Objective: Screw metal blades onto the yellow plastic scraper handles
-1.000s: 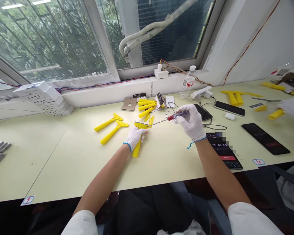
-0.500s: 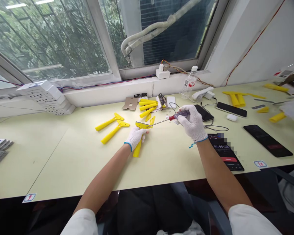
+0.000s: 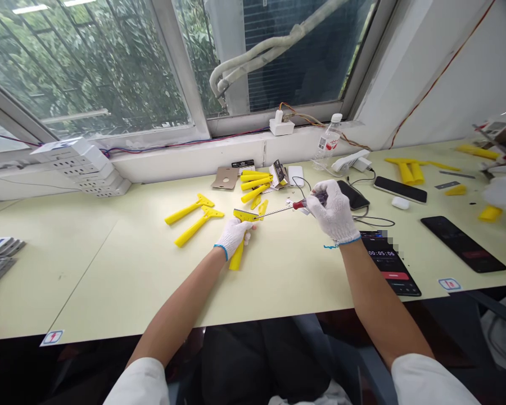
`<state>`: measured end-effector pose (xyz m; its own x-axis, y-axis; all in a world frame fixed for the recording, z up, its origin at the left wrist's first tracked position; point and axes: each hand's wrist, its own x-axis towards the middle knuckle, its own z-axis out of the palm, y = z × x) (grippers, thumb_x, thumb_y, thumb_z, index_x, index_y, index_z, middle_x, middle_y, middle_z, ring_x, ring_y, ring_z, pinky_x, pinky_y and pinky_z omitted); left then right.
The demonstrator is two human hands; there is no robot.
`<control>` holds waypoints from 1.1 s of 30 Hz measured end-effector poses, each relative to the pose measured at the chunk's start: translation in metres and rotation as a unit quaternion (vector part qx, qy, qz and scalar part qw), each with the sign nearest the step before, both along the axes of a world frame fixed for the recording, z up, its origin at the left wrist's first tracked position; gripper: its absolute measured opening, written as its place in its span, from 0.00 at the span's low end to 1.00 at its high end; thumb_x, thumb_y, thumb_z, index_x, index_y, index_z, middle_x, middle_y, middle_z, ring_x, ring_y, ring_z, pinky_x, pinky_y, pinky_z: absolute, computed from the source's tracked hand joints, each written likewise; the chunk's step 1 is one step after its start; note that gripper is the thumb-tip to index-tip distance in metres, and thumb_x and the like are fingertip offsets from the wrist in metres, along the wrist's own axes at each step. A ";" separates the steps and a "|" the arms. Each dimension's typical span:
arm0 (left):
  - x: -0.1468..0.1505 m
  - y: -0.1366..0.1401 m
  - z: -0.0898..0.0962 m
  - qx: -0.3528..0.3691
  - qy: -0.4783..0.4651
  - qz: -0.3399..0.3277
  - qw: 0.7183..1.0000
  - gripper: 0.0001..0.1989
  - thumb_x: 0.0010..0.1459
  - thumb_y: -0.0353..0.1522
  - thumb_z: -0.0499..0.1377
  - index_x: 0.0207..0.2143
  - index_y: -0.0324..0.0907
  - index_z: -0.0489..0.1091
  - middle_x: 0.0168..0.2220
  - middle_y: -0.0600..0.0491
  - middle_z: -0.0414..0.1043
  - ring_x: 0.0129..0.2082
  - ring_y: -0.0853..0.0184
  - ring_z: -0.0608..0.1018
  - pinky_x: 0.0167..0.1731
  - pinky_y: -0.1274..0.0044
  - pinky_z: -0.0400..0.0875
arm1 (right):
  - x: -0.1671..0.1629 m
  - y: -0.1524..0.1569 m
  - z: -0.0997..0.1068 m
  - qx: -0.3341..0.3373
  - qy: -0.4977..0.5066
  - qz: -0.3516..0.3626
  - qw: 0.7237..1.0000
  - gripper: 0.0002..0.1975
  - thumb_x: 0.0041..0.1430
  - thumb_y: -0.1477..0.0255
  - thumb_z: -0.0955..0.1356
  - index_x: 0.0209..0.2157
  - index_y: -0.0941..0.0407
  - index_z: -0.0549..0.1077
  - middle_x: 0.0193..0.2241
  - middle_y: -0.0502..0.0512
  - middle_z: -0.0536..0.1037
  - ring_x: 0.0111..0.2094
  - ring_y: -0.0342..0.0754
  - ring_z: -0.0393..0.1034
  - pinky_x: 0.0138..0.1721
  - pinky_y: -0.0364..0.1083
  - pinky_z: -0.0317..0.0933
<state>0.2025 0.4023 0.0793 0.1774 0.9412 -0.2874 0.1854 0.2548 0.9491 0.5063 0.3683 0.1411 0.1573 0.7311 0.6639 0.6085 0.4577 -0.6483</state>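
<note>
My gloved left hand (image 3: 235, 234) is closed around a yellow scraper (image 3: 236, 260), its wide head tilted up and away from me. In my gloved right hand (image 3: 332, 212) is a screwdriver (image 3: 298, 205) with a red and clear handle. Its long shaft points left, and the tip meets the scraper's head by a dark spot, perhaps a screw. Two more yellow scrapers (image 3: 196, 226) lie to the left. Beyond my left hand are several yellow handles (image 3: 255, 183) in a pile and a small yellow plate (image 3: 263, 208).
Phones (image 3: 462, 243) and a charger with cables (image 3: 349, 160) lie to the right, near a plastic bottle (image 3: 329, 140). A brown card (image 3: 225, 178) is at the back. White boxes (image 3: 88, 166) are stacked at left. A co-worker's gloved hand (image 3: 502, 191) is at far right.
My hands keep almost the same pose, the screwdriver tip still on the scraper's head. My right hand's grip on the handle has turned slightly. The co-worker's hand at far right has shifted.
</note>
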 end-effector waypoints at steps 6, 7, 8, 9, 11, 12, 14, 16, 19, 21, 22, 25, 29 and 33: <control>0.000 0.002 -0.005 0.004 -0.001 0.004 1.000 0.08 0.60 0.35 0.63 0.35 0.39 0.79 0.19 0.53 0.69 0.17 0.70 0.68 0.19 0.78 0.64 | 0.005 0.002 -0.005 -0.018 0.096 0.130 0.987 0.11 0.54 0.79 0.68 0.39 0.53 0.70 0.42 0.54 0.81 0.40 0.50 0.78 0.40 0.49 0.72; 0.000 0.002 -0.007 0.004 -0.003 0.001 1.000 0.08 0.60 0.35 0.63 0.35 0.39 0.79 0.19 0.54 0.69 0.17 0.70 0.68 0.19 0.78 0.65 | 0.006 0.002 -0.006 -0.014 0.109 0.144 0.983 0.10 0.53 0.79 0.68 0.37 0.53 0.69 0.41 0.54 0.81 0.40 0.50 0.78 0.40 0.49 0.72; -0.001 0.003 -0.009 0.004 -0.006 -0.002 1.000 0.08 0.61 0.35 0.63 0.36 0.39 0.79 0.20 0.54 0.69 0.17 0.70 0.68 0.19 0.78 0.65 | 0.006 0.002 -0.007 -0.007 0.115 0.155 0.981 0.09 0.53 0.80 0.67 0.35 0.53 0.67 0.41 0.54 0.81 0.40 0.50 0.78 0.40 0.49 0.72; -0.001 0.004 -0.010 0.003 -0.010 -0.004 1.000 0.09 0.60 0.35 0.64 0.36 0.39 0.79 0.20 0.54 0.69 0.17 0.70 0.68 0.19 0.78 0.65 | 0.006 0.003 -0.007 0.004 0.116 0.162 0.980 0.08 0.52 0.80 0.66 0.33 0.53 0.67 0.40 0.54 0.80 0.40 0.50 0.77 0.39 0.49 0.72; -0.001 0.006 -0.014 0.001 -0.018 -0.006 1.000 0.09 0.60 0.35 0.64 0.37 0.39 0.79 0.20 0.54 0.70 0.17 0.70 0.68 0.19 0.78 0.64 | 0.006 0.003 -0.007 0.034 0.105 0.166 0.980 0.08 0.51 0.82 0.65 0.29 0.54 0.65 0.37 0.54 0.80 0.38 0.49 0.77 0.39 0.49 0.71; -0.001 0.007 -0.015 0.001 -0.022 -0.007 1.000 0.09 0.60 0.35 0.64 0.38 0.39 0.79 0.21 0.54 0.70 0.17 0.70 0.68 0.19 0.78 0.64 | 0.006 0.003 -0.006 0.047 0.094 0.164 0.981 0.09 0.51 0.82 0.65 0.28 0.54 0.65 0.36 0.54 0.79 0.37 0.49 0.76 0.39 0.49 0.71; -0.002 0.007 -0.017 0.005 -0.030 -0.013 0.999 0.09 0.59 0.35 0.65 0.38 0.39 0.79 0.22 0.54 0.70 0.18 0.70 0.68 0.18 0.78 0.64 | 0.005 0.004 -0.005 0.066 0.067 0.143 0.985 0.10 0.52 0.82 0.68 0.26 0.54 0.64 0.34 0.54 0.79 0.37 0.50 0.76 0.40 0.50 0.72; -0.002 0.007 -0.017 0.009 -0.036 -0.018 0.999 0.09 0.60 0.35 0.64 0.39 0.39 0.79 0.22 0.54 0.70 0.18 0.70 0.68 0.18 0.77 0.65 | 0.007 0.005 -0.004 0.067 0.029 0.105 0.992 0.09 0.53 0.81 0.70 0.28 0.53 0.68 0.36 0.55 0.80 0.39 0.51 0.77 0.42 0.51 0.73; -0.003 0.006 -0.015 0.011 -0.040 -0.017 0.999 0.09 0.60 0.35 0.64 0.38 0.39 0.79 0.22 0.54 0.70 0.18 0.69 0.68 0.18 0.77 0.65 | 0.012 0.005 -0.004 0.042 -0.025 0.074 0.996 0.10 0.54 0.79 0.72 0.38 0.54 0.78 0.39 0.56 0.82 0.40 0.52 0.79 0.41 0.51 0.74; -0.003 0.004 -0.012 0.018 -0.037 -0.018 0.999 0.08 0.60 0.34 0.64 0.38 0.39 0.79 0.22 0.54 0.70 0.18 0.70 0.69 0.18 0.77 0.66 | 0.017 0.004 -0.003 0.015 -0.041 0.083 0.996 0.12 0.56 0.76 0.73 0.43 0.54 0.80 0.40 0.56 0.84 0.39 0.52 0.81 0.40 0.50 0.75; -0.004 0.004 -0.011 0.023 -0.035 -0.020 0.999 0.08 0.60 0.34 0.64 0.38 0.38 0.78 0.22 0.54 0.70 0.18 0.70 0.69 0.18 0.77 0.66 | 0.019 0.004 -0.002 0.001 -0.043 0.089 0.995 0.10 0.58 0.74 0.74 0.43 0.55 0.81 0.41 0.57 0.84 0.39 0.52 0.81 0.40 0.50 0.76; -0.003 0.003 -0.009 0.027 -0.033 -0.021 0.999 0.07 0.60 0.34 0.64 0.37 0.39 0.78 0.22 0.54 0.69 0.18 0.70 0.68 0.18 0.77 0.66 | 0.023 0.002 0.001 -0.043 -0.046 0.078 0.995 0.08 0.63 0.67 0.75 0.42 0.55 0.82 0.37 0.56 0.85 0.34 0.50 0.81 0.36 0.49 0.75; -0.003 0.002 -0.007 0.021 -0.020 -0.023 0.999 0.08 0.62 0.35 0.64 0.35 0.39 0.78 0.20 0.54 0.68 0.17 0.70 0.68 0.19 0.78 0.65 | 0.021 0.001 0.001 -0.066 -0.054 0.025 0.996 0.14 0.64 0.58 0.76 0.40 0.55 0.81 0.27 0.52 0.81 0.25 0.47 0.75 0.31 0.47 0.69; -0.004 0.002 -0.007 0.022 -0.019 -0.020 0.999 0.08 0.62 0.35 0.64 0.36 0.39 0.78 0.21 0.54 0.69 0.18 0.70 0.69 0.20 0.78 0.66 | 0.018 0.001 -0.001 -0.041 -0.069 0.020 0.997 0.12 0.67 0.60 0.73 0.38 0.55 0.78 0.28 0.52 0.80 0.27 0.46 0.75 0.34 0.46 0.69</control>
